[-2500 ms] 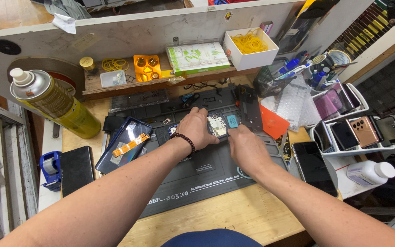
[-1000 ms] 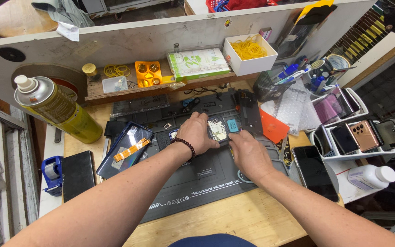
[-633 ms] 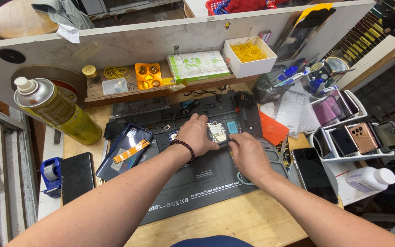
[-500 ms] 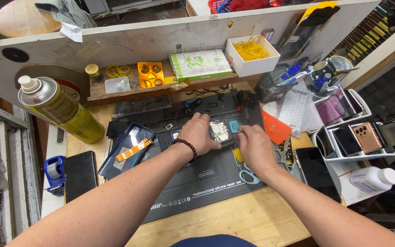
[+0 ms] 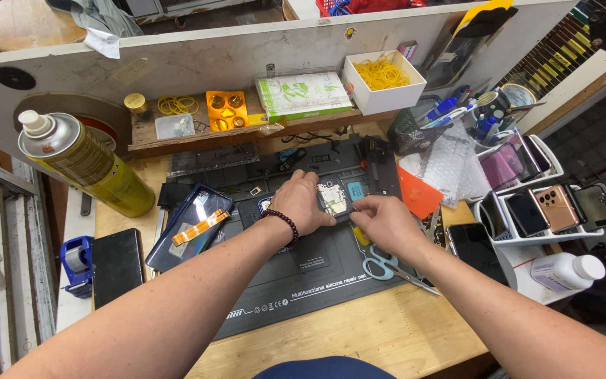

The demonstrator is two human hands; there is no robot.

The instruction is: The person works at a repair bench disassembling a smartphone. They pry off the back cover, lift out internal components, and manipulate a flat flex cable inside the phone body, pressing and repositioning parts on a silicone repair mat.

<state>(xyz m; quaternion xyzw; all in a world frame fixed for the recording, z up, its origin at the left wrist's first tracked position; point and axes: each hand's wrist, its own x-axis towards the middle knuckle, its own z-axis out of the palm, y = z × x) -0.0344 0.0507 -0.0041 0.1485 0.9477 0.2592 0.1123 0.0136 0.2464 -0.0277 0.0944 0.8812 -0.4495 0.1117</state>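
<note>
Head view: the wooden surface (image 5: 359,337) carries a dark mat (image 5: 303,274) with white print along its near edge. At far left stands a tilted yellow-green spray can (image 5: 89,168) with a silver shoulder and white nozzle. On the back shelf (image 5: 177,144) lie a flat green-and-white box (image 5: 303,93), a white open box (image 5: 381,81) of yellow bands and an orange tray (image 5: 226,110). A white bottle (image 5: 568,270) lies at far right, below a white rack (image 5: 548,210) of phones. On the mat's far half lies an opened phone (image 5: 334,198), its insides showing. The left hand (image 5: 303,203) clamps its left edge; the right hand (image 5: 380,221) sits just right of it, fingertips pinched at its right edge on something too small to tell. Scissors (image 5: 380,263) lie under the right wrist.
</note>
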